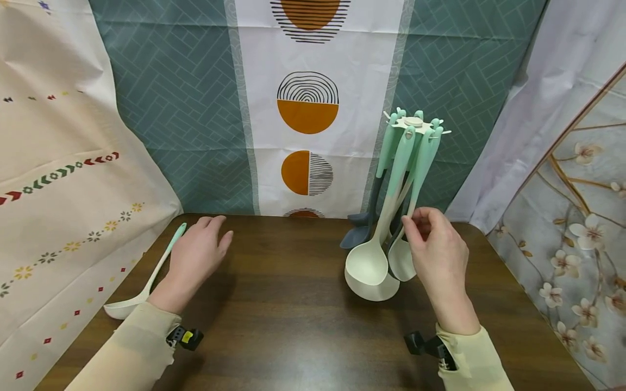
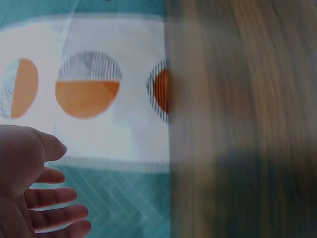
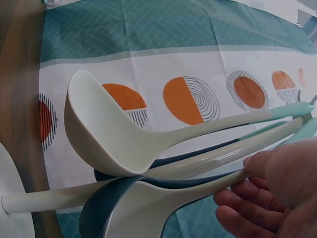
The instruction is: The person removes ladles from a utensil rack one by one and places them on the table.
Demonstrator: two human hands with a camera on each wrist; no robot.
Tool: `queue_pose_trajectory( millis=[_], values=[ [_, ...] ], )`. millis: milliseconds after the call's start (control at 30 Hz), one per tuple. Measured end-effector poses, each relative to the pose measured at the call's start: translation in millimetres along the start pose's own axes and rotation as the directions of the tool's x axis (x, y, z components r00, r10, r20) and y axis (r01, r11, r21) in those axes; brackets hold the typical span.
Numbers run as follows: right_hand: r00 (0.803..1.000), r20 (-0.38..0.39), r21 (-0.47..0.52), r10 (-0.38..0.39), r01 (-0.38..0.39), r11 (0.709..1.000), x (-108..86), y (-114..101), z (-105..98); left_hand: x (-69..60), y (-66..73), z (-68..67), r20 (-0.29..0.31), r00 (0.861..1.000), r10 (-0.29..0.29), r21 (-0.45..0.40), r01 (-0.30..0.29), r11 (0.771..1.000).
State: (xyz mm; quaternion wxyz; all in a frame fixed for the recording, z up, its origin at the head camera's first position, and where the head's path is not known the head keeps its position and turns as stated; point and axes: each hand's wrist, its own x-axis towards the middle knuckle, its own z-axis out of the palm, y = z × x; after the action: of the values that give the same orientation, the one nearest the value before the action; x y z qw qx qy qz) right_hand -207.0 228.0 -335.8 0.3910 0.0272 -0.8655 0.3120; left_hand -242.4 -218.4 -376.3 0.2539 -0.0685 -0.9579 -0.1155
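Note:
At the right of the head view stands a utensil rack [image 1: 413, 123], its hooks hung with mint-handled utensils. My right hand [image 1: 440, 255] pinches the pale shaft of a white spoon [image 1: 402, 262] that hangs there; the thumb and fingers also show on this shaft in the right wrist view. Beside it hangs a white ladle [image 3: 111, 126], bowl downward in the head view. My left hand [image 1: 198, 252] hovers over the left part of the table with loose fingers and holds nothing. Close by lies another white ladle [image 1: 128, 307], its mint handle pointing away from me, partly covered by my wrist.
Dark blue utensils [image 1: 356, 237] hang at the rack's far side. The rack's round white base [image 1: 374, 292] rests on the brown wooden table [image 1: 293, 326]. A patterned cloth [image 1: 313, 190] hangs behind the table, with more cloths at left and right.

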Motion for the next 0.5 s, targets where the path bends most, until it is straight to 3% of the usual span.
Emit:
queue_pose_trajectory(
  millis=[167,500],
  values=[
    [1.000,0.001,0.000,0.002,-0.002,1.000,0.7,0.2,-0.2,2.4,20.6,1.4,-0.021,0.998,0.052,-0.023,-0.053,0.998],
    [1.000,0.001,-0.004,0.003,-0.003,1.000,1.1,0.6,0.6,5.1,49.1,2.7,-0.047,0.994,0.097,-0.048,-0.099,0.994]
  ],
)
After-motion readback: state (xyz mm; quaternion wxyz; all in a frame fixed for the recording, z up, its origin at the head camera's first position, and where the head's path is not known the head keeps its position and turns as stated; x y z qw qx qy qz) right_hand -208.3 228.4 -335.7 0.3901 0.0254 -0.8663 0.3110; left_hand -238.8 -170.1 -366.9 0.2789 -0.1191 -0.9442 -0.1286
